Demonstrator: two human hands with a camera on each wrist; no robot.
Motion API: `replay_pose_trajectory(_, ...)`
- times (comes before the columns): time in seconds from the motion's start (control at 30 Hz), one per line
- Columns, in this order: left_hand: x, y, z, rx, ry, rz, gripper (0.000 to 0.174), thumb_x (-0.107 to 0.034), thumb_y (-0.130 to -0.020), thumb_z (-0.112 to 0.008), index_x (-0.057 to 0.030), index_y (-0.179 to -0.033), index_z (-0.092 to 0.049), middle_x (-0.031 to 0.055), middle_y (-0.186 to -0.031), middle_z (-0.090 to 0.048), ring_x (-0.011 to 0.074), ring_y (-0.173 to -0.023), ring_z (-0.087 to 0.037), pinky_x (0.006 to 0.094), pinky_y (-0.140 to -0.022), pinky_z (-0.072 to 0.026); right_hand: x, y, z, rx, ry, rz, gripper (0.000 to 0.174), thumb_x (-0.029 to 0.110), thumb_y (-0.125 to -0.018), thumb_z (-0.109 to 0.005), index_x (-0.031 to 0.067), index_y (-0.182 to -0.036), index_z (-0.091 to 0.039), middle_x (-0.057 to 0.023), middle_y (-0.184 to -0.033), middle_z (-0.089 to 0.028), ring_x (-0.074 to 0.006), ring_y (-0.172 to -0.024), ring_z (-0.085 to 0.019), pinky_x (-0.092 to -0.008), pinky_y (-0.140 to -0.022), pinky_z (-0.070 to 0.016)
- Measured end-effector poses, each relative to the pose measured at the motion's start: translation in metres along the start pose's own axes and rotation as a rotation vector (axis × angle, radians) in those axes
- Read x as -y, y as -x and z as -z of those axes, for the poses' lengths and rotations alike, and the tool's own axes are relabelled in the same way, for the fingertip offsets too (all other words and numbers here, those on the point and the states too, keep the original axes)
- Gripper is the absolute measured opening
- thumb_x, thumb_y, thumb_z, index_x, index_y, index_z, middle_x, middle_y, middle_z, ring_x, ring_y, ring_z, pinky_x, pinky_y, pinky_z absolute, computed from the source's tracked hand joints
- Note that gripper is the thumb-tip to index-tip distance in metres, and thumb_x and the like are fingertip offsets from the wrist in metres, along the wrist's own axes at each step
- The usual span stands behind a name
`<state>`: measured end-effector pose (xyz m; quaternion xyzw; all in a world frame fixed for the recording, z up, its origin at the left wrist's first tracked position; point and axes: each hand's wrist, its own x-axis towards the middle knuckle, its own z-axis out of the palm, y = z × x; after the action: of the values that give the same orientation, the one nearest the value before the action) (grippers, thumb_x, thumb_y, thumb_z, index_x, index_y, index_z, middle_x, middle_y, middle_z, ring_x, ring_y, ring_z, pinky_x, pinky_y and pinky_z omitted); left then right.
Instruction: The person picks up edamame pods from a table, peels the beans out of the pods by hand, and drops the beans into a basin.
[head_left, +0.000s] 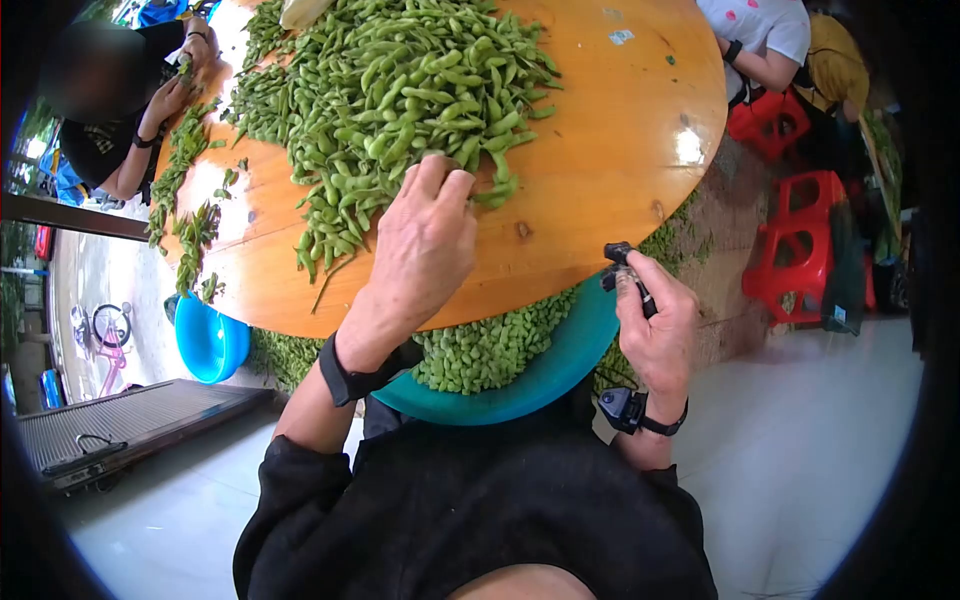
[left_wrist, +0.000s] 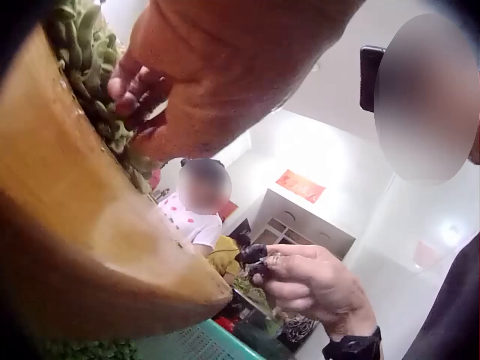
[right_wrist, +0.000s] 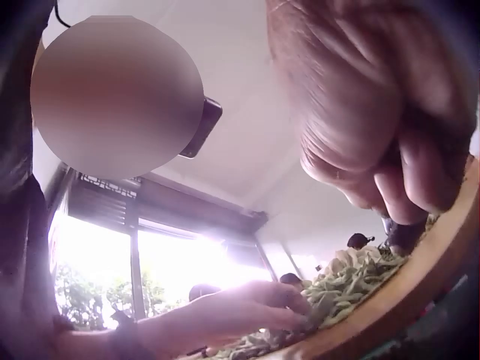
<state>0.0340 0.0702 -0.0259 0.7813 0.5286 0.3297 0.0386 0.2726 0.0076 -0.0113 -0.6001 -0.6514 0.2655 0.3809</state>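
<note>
A large heap of green soybean pods (head_left: pixel 410 90) covers much of the round wooden table (head_left: pixel 590 170). At the heap's near edge, my left hand (head_left: pixel 425 240) reaches down with bent fingers. Its fingertips are among the pods (left_wrist: pixel 90 67) in the left wrist view; I cannot tell whether they pinch one. My right hand (head_left: pixel 660 325) is off the table's right front edge, gripping a small black tool (head_left: pixel 618 254) between thumb and forefinger. The left wrist view shows this tool (left_wrist: pixel 253 255) at the fingertips. In the right wrist view, curled fingers of the right hand (right_wrist: pixel 375 142) partly hide it.
Below the table edge, a teal basin (head_left: pixel 500 405) in front of my body holds many pods. A blue basin (head_left: pixel 210 340) stands left. Another person's hands (head_left: pixel 175 95) work at the far left. Red stools (head_left: pixel 800 240) stand right, near a seated person in white (head_left: pixel 775 40).
</note>
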Motion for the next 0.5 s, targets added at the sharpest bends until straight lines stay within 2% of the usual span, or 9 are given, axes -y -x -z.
replay_pose_trajectory(0.03,-0.003,0.002,0.005,0.012,0.008,0.001,0.018,0.002,-0.081,-0.061,0.0006,-0.099,-0.06,0.0113,-0.092,-0.059,0.0262,-0.084,-0.061,0.037,-0.071,-0.0489,0.002,0.001,0.0,0.055,-0.048,-0.023,0.023,-0.004,-0.086,-0.06,-0.0052,-0.109,-0.065,-0.0154,-0.086,-0.067,-0.0214,-0.07,-0.066,-0.0294,-0.061,-0.0497)
replay_pose_trajectory(0.07,-0.01,0.003,0.016,0.145,0.224,0.16,0.018,0.002,-0.084,-0.061,0.0013,-0.101,-0.06,0.0102,-0.09,-0.062,0.0216,-0.08,-0.062,0.034,-0.07,-0.0494,-0.002,0.002,-0.004,0.076,-0.094,-0.018,0.022,-0.003,-0.087,-0.061,-0.0046,-0.109,-0.065,-0.0124,-0.082,-0.066,-0.016,-0.064,-0.061,-0.0269,-0.058,-0.0462)
replay_pose_trajectory(0.1,-0.013,0.007,0.022,0.278,0.439,0.321,0.018,0.002,-0.086,-0.061,0.0019,-0.104,-0.06,0.0091,-0.089,-0.065,0.0169,-0.076,-0.063,0.0309,-0.068,-0.0499,0.0,0.003,-0.005,0.077,-0.088,-0.03,0.022,-0.003,-0.087,-0.061,-0.0046,-0.109,-0.065,-0.0124,-0.082,-0.066,-0.016,-0.064,-0.061,-0.0269,-0.058,-0.0462)
replay_pose_trajectory(0.13,-0.01,0.017,0.019,0.287,0.615,0.338,0.015,0.001,-0.091,-0.06,0.0016,-0.106,-0.06,0.0067,-0.085,-0.068,0.0092,-0.071,-0.061,0.025,-0.065,-0.0498,0.004,0.003,-0.006,0.134,-0.19,-0.105,0.022,-0.002,-0.087,-0.062,-0.0044,-0.109,-0.065,-0.0107,-0.081,-0.065,-0.0134,-0.063,-0.058,-0.0258,-0.057,-0.0452)
replay_pose_trajectory(0.17,-0.014,0.023,0.018,0.293,0.623,0.339,0.015,0.001,-0.091,-0.06,0.0016,-0.106,-0.06,0.0067,-0.085,-0.068,0.0092,-0.071,-0.061,0.025,-0.065,-0.0498,0.007,0.002,-0.009,0.19,-0.293,-0.178,0.022,-0.001,-0.087,-0.063,-0.0042,-0.109,-0.065,-0.009,-0.08,-0.064,-0.0107,-0.063,-0.055,-0.0248,-0.056,-0.0441)
replay_pose_trajectory(0.23,-0.027,0.032,0.017,0.411,1.019,0.533,0.013,0.001,-0.094,-0.058,0.0007,-0.106,-0.06,0.0054,-0.086,-0.067,0.008,-0.072,-0.061,0.0229,-0.064,-0.0502,0.006,0.003,-0.021,0.217,-0.447,-0.152,0.024,0.003,-0.087,-0.067,-0.0043,-0.11,-0.065,-0.0054,-0.079,-0.06,-0.0078,-0.065,-0.053,-0.0227,-0.058,-0.043)
replay_pose_trajectory(0.3,-0.04,0.037,0.011,0.436,1.079,0.549,0.007,0.004,-0.092,-0.059,0.0024,-0.099,-0.06,0.0034,-0.082,-0.064,0.0076,-0.073,-0.061,0.0237,-0.065,-0.051,0.009,0.001,-0.028,0.21,-0.506,-0.115,0.023,0.006,-0.087,-0.07,-0.0045,-0.107,-0.065,-0.0056,-0.078,-0.059,-0.0088,-0.066,-0.054,-0.0231,-0.059,-0.0436)
replay_pose_trajectory(0.4,-0.048,0.045,0.001,0.419,1.091,0.555,0.008,0.002,-0.092,-0.06,0.0026,-0.1,-0.06,0.0026,-0.082,-0.064,0.007,-0.071,-0.059,0.0229,-0.064,-0.0502,0.006,-0.001,-0.028,0.165,-0.417,-0.06,0.022,0.007,-0.086,-0.072,-0.005,-0.104,-0.066,-0.006,-0.078,-0.058,-0.0106,-0.067,-0.055,-0.0238,-0.06,-0.044)
replay_pose_trajectory(0.5,-0.05,0.043,0.0,0.512,1.221,0.643,0.015,-0.007,-0.095,-0.063,0.001,-0.108,-0.06,0.0029,-0.083,-0.065,0.0071,-0.069,-0.059,0.0213,-0.06,-0.0482,-0.002,-0.001,-0.024,0.169,-0.369,0.02,0.02,0.008,-0.086,-0.072,-0.0055,-0.1,-0.066,-0.0064,-0.079,-0.058,-0.012,-0.066,-0.055,-0.0247,-0.06,-0.0442)
